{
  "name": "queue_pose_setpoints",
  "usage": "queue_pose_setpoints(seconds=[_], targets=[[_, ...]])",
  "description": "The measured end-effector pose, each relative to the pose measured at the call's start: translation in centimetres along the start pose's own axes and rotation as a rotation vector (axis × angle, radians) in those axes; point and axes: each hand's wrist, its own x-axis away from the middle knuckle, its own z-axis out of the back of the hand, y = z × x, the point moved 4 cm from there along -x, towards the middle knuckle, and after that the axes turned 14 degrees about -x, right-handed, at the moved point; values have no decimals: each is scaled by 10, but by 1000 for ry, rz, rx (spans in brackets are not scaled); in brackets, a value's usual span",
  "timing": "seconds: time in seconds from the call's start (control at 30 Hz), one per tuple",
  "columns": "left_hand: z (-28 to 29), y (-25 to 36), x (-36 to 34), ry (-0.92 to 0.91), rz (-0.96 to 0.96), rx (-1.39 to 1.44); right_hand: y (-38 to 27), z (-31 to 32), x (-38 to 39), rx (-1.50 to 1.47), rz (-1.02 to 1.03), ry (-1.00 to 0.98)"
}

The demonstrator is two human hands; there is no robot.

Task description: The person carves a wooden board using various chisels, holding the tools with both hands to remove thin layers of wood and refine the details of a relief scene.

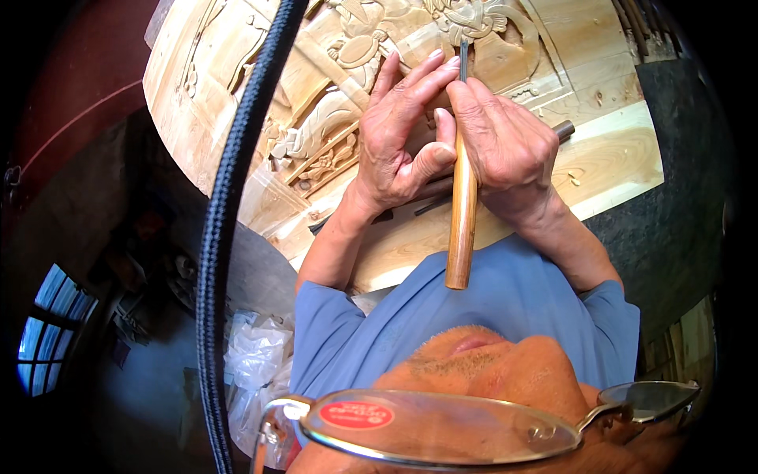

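Observation:
My right hand is closed around a carving chisel, low on its long brown wooden handle. The handle's butt points back toward my chest. The chisel's narrow metal blade reaches forward, its tip at a scrolled relief on the pale carved wood panel. My left hand lies over the panel with its fingers stretched out and apart. Its foremost fingertips touch the side of the blade, and its thumb is beside the handle.
Beneath my wrists lie other tools, among them one with a dark wooden handle. More tools stand in a row at the upper right. A black braided cable crosses the view on the left. Clear plastic bags are at lower left.

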Motion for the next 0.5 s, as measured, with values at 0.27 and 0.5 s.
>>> queue_pose_setpoints(seconds=[0.27,0.5], targets=[[7,2,-3,-77,47,93,-6,-8,0,77,4,-40],[8,0,-4,-138,93,117,-10,-17,3,168,23,-41]])
